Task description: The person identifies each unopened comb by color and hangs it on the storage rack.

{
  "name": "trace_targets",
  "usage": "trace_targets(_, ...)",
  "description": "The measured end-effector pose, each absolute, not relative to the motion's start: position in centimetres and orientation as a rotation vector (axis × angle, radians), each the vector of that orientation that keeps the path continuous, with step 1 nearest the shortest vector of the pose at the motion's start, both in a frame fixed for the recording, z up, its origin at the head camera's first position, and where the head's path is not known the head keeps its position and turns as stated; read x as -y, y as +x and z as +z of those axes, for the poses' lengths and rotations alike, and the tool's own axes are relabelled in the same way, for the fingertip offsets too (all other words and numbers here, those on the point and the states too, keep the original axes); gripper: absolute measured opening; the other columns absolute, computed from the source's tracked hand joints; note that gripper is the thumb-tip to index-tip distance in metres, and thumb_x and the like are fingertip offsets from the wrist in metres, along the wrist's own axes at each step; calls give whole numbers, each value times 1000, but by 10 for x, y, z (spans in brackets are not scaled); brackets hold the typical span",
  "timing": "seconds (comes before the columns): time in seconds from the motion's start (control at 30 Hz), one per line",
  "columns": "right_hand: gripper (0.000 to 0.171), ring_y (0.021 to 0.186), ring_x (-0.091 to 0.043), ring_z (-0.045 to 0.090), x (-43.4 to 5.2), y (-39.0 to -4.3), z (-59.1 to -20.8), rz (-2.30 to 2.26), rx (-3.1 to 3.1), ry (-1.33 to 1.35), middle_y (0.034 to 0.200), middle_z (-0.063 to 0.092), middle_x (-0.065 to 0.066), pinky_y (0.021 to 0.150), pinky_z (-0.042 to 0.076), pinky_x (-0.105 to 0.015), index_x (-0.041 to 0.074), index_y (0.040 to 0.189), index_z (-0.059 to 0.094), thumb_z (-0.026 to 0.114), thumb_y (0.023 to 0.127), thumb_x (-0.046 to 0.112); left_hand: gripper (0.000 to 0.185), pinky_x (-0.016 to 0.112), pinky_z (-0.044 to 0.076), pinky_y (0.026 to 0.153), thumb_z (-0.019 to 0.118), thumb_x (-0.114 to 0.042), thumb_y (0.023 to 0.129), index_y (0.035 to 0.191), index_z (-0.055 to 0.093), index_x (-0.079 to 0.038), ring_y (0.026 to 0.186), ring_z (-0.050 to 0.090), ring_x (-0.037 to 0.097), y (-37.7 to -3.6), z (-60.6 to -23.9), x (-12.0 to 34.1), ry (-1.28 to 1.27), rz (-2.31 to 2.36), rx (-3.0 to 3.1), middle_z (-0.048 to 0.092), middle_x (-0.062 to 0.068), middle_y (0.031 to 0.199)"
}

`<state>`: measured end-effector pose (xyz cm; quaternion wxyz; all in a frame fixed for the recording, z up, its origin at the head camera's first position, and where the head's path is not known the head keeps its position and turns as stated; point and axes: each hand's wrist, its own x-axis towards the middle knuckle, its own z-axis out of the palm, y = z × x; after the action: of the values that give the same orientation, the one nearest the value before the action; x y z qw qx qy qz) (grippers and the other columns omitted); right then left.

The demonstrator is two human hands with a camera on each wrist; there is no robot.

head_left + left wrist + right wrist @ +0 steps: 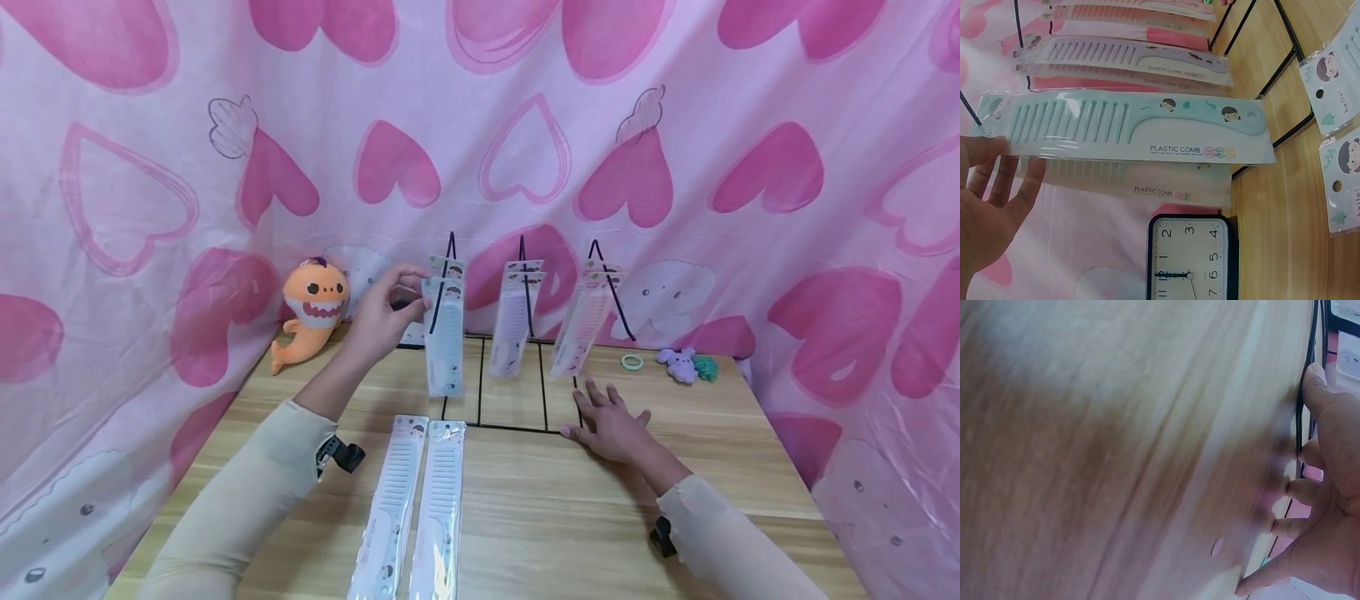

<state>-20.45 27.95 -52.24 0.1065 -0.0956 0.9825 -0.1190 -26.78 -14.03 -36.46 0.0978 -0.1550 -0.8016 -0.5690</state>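
Observation:
My left hand [386, 312] pinches the upper left edge of a packaged pale green plastic comb [446, 350], thumb in front and fingers behind. This pack hangs upright at the left prong of a black wire rack [512, 428], with a second comb pack [1179, 190] behind it. Purple comb packs [513, 321] hang from the middle prong and pink comb packs [581, 329] from the right one. My right hand [611, 425] rests with fingers spread at the right front corner of the rack's base; the thumb [1315, 381] touches its wire.
Two more comb packs [390, 500] lie on the wooden table in front of the rack. An orange shark plush [315, 308] and a clock [1190, 256] stand at the back left. A green ring [632, 362] and small purple toy [678, 364] lie back right.

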Motion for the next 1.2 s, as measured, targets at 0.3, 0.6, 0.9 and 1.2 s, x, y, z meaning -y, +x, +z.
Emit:
trace_targets(0.3, 89, 167, -59, 15, -279, -203, -523, -361, -2883, -273, 185, 19, -18, 105, 8, -105, 17, 173, 38, 60, 105, 71, 36, 44, 65, 84, 74, -9, 106, 136, 66, -27, 109, 74, 30, -270, -365, 134, -407, -1639, 2358, 65, 8, 119)
trace_targets(0.6, 89, 167, -59, 16, -279, -204, -523, -345, -2892, -274, 185, 19, -17, 105, 10, -105, 18, 173, 38, 60, 105, 71, 38, 51, 66, 92, 74, -5, 106, 139, 65, -23, 116, 75, 33, -270, -368, 133, -441, -1626, 2303, 68, 11, 123)
trace_targets(0.9, 88, 167, -59, 16, -279, -204, -522, -359, -2896, -278, 185, 20, -18, 105, 10, -105, 17, 173, 38, 61, 106, 69, 48, 57, 64, 102, 74, -4, 105, 147, 65, -26, 119, 74, 35, -269, -371, 136, -501, -1632, 2258, 67, 14, 128)
trace_targets(1.2, 89, 167, -60, 15, -279, -205, -521, -359, -2892, -280, 185, 19, -17, 104, 10, -105, 17, 173, 37, 60, 106, 70, 75, 57, 63, 106, 79, -11, 104, 166, 43, -35, 122, 71, 34, -268, -385, 160, -473, -1609, 2399, 66, 15, 135)
